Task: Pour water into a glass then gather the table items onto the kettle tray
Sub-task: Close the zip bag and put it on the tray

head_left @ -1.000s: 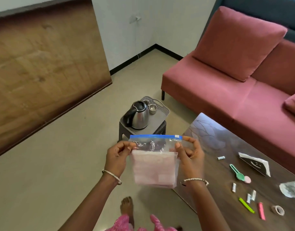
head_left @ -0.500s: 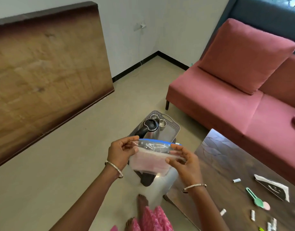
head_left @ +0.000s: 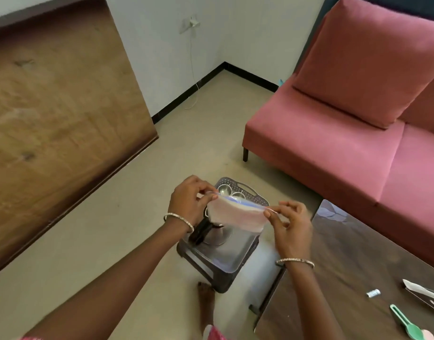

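Observation:
I hold a clear zip bag [head_left: 237,215] with a blue seal and pink contents, stretched flat between both hands above the kettle tray. My left hand [head_left: 189,201] pinches its left corner and my right hand [head_left: 288,223] pinches its right corner. Under the bag stands the steel kettle [head_left: 212,233] with a black handle, mostly hidden, on the grey tray [head_left: 232,255]. Two small steel cups [head_left: 224,190] sit at the tray's far end. The tray rests on a dark stool [head_left: 219,278].
The dark wooden table [head_left: 346,278] at the right carries a green spoon [head_left: 405,325], a small white packet [head_left: 373,293] and a white paper sachet [head_left: 424,295]. A pink sofa [head_left: 334,143] stands behind. A wooden board [head_left: 51,119] leans on the left wall. My foot [head_left: 206,298] is by the stool.
I have stepped closer to the stool and carried the bag forward. It went from hanging upright to lying nearly flat over the kettle, still pinched at both corners.

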Motion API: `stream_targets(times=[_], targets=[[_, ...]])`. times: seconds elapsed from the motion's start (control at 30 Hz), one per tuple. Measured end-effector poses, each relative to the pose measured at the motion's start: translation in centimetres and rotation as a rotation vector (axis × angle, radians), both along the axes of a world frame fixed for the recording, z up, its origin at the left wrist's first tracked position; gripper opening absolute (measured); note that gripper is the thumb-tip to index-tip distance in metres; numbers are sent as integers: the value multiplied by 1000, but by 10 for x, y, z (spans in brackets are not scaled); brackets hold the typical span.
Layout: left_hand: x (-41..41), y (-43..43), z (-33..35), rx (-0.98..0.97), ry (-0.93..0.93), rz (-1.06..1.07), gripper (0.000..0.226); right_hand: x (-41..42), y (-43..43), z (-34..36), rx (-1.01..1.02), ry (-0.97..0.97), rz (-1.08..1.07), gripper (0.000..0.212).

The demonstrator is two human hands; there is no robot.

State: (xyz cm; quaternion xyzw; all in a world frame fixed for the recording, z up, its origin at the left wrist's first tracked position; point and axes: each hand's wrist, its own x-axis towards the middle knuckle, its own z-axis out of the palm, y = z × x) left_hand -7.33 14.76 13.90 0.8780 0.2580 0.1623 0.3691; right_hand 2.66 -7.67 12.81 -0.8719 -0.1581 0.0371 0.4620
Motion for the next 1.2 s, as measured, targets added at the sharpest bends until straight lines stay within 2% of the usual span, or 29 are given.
stream_targets(times=[0.13,0.43,0.97,1.2], targets=[[62,26,-13,15,12,-76,9,49,22,-16,79,-4,-24,5],[145,70,-67,-20,82,-162,9,116,59,-78,64,65,-85,8],[143,104,-172,-70,365,-187,24,101,96,-183,-66,410,-67,8],[152,101,-194,-136,377,-150,19,109,99,-202,-152,460,-102,9]])
